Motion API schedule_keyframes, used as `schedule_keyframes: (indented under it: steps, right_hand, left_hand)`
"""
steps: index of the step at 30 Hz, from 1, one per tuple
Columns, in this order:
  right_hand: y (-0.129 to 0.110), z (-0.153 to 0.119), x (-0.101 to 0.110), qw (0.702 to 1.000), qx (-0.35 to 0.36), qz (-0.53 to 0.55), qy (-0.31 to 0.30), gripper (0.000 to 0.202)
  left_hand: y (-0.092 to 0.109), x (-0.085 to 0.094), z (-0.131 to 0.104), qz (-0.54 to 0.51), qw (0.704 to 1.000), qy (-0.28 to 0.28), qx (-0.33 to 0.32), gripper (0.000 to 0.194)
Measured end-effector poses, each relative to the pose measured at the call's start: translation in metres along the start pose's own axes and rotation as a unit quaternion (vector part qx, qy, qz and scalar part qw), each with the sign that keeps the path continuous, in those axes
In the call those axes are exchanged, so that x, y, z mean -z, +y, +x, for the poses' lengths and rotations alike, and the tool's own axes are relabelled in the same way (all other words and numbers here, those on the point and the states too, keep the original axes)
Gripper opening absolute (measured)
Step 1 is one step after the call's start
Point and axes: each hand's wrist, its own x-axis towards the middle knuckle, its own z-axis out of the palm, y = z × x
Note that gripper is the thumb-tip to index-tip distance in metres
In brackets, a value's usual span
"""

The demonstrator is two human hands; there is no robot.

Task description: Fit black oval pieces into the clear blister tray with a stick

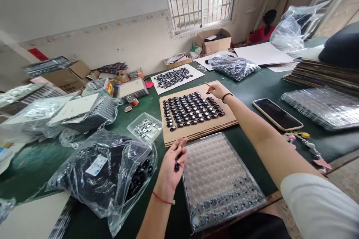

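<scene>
My left hand (173,162), palm up with fingers curled, holds black oval pieces near the front edge of the cardboard (196,136). Over the cardboard's back right part, my right hand (216,91) pinches a thin brown stick (209,86), with a black piece just below its fingers. Rows of black oval pieces (193,110) with shiny centres lie on the cardboard. In front is a clear tray (210,160) of round pockets, its near rows filled with round pieces. A shallow plastic box (154,134) with small silvery parts sits left of the cardboard.
An open clear bag (92,171) of black pieces lies at the left. A phone (277,114), a beaded strap (311,149) and stacked clear trays (322,104) are at the right. Behind are a white sheet (161,89) with black pieces and a filled bag (234,67). A person (259,34) is at the back right.
</scene>
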Motion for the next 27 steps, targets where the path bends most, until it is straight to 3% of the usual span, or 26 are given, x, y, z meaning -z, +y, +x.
schedule_keyframes:
  steps: [5,10,13,17,19,21,24,27]
  right_hand:
    - [0.021,0.01,-0.02,0.998,-0.031,-0.027,-0.044,0.019]
    - [0.02,0.01,-0.021,0.999,-0.019,-0.004,-0.046,0.015]
    - [0.013,0.006,-0.015,0.999,-0.022,0.031,0.007,0.019]
    - [0.001,-0.016,0.005,0.989,-0.044,0.074,0.119,0.04]
    - [-0.009,-0.046,0.019,0.983,-0.037,0.111,0.144,0.049]
    - [-0.024,-0.091,0.035,0.957,0.043,0.25,0.141,0.052]
    - [-0.053,-0.176,0.054,0.954,0.113,0.277,-0.011,0.05]
    - [-0.072,-0.25,0.061,0.953,0.15,0.209,-0.16,0.039]
  left_hand:
    - [-0.004,-0.006,-0.006,0.056,0.998,-0.02,0.018,0.031]
    - [-0.006,-0.007,-0.006,0.082,0.996,-0.027,0.03,0.032]
    - [-0.007,-0.003,-0.004,0.078,0.995,-0.059,0.03,0.026]
    - [-0.005,-0.001,-0.005,0.103,0.985,-0.13,0.043,0.013]
    - [-0.006,-0.002,-0.004,0.127,0.982,-0.14,0.022,0.007]
    - [-0.009,-0.003,-0.002,0.154,0.978,-0.14,-0.001,0.007]
    - [-0.016,-0.006,0.001,0.201,0.971,-0.124,-0.026,0.009]
    - [-0.023,-0.009,0.0,0.244,0.962,-0.114,-0.036,0.015]
